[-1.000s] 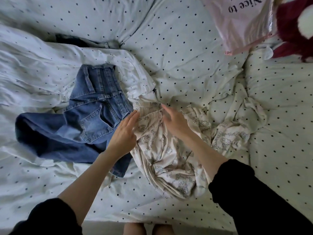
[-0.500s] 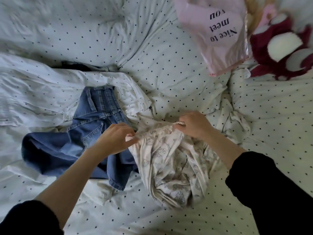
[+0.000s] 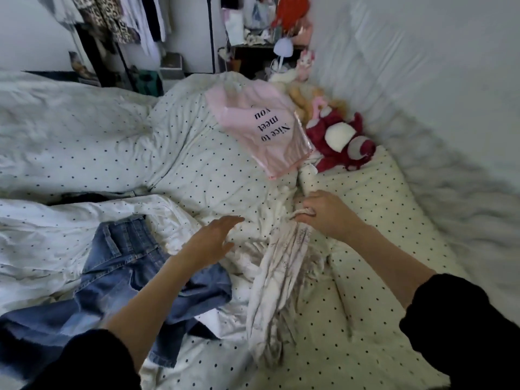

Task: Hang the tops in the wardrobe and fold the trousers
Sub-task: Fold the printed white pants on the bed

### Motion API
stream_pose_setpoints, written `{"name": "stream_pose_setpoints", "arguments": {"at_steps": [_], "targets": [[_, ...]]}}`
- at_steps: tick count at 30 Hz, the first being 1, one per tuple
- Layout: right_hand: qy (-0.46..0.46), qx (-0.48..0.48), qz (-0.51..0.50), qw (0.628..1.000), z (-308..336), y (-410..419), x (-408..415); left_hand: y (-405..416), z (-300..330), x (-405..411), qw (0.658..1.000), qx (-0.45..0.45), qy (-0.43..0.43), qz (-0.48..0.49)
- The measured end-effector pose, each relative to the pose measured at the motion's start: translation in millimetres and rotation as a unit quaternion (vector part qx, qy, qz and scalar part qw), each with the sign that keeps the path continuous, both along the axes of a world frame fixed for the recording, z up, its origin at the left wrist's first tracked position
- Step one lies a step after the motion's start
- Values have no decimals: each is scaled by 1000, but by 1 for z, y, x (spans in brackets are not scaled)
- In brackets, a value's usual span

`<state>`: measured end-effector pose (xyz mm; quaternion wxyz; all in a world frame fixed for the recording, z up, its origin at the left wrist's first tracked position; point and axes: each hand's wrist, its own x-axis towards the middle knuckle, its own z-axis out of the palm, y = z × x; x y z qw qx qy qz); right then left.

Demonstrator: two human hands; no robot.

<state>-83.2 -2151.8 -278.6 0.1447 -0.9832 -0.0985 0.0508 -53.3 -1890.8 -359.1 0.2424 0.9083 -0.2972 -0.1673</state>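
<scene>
On the bed (image 3: 197,170), nothing is folded: printed trousers (image 3: 284,266) are gripped by the right hand (image 3: 323,218); the left hand (image 3: 213,237) is spread, empty; jeans (image 3: 123,277) lie unfolded.

Left hand (image 3: 213,240) flat and spread, right hand (image 3: 323,216) fisted.

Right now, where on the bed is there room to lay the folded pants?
Bare duvet lies past the jeans, left of the pink bag. A smaller patch shows beside the right arm, below the red plush toy. The middle is crowded with jeans and printed pants.
</scene>
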Motion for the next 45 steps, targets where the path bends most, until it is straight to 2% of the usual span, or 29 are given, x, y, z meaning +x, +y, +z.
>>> {"name": "stream_pose_setpoints", "arguments": {"at_steps": [3,6,10,13,15,18,20,23,25,27,29,32,35,39,43,45], "targets": [[-11,-6,24,1000,4,-6,-26,-38,13,-2,997,-48,-24,-58],[-31,-29,51,998,14,-17,-50,-73,21,-9,989,-97,-1,-116],[-70,-54,63,994,33,-34,-72,-93,7,-28,988,-59,35,-138],[-105,-97,56,988,55,-42,-80,-99,14,-32,988,-40,7,-149],[-147,-123,39,981,75,-49,-76,-94,21,-26,986,-3,-60,-155],[-180,-148,-59,971,106,-70,-70,-68,41,-11,977,49,-165,-127],[-197,-170,-128,957,125,-81,-65,-49,71,4,962,3,-249,-108],[-201,-188,-194,942,149,-82,-55,-37,129,31,920,-38,-381,-89],[-226,-162,-217,936,168,-82,-43,-36,173,49,914,-35,-401,-59],[-226,-111,-233,939,189,-82,-31,-37,208,66,924,-61,-378,-10],[-234,-3,-256,938,213,-82,-20,-37,244,76,926,-119,-358,30],[-274,199,-299,892,260,-80,-4,-40,306,84,904,-218,-355,98],[-295,325,-296,849,313,-79,6,-43,375,93,885,-295,-332,138],[-397,321,-276,814,390,-77,10,-48,468,91,848,-366,-363,122],[-498,252,-250,791,459,-73,7,-55,535,85,808,-371,-437,135],[-536,222,-259,772,487,-71,3,-58,562,84,795,-404,-428,147]]}}
